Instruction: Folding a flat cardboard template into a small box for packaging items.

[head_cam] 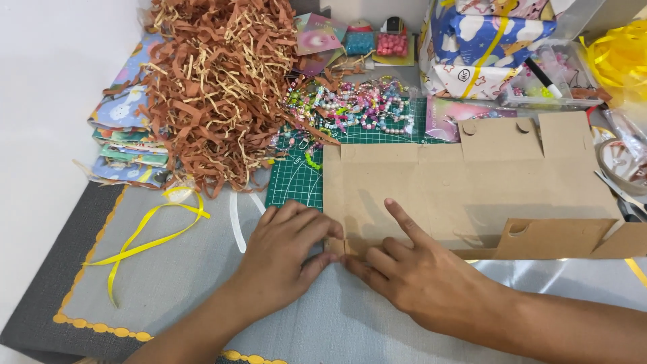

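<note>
A flat, unfolded brown cardboard box blank (431,189) lies across the green cutting mat (293,185) and the grey cloth. My left hand (286,253) pinches its near left corner flap between fingers and thumb. My right hand (404,269) presses on the same near edge, index finger stretched out flat on the cardboard, thumb at the corner next to my left hand. A folded-up flap (549,237) stands along the near edge to the right.
A heap of brown shredded paper (216,87) fills the back left, over folded patterned wrapping sheets (125,135). Bead bracelets (357,108) lie behind the cardboard. A wrapped gift (485,47), yellow ribbon (145,236), a tape roll (617,165) and a clear bead box (549,87) surround the work.
</note>
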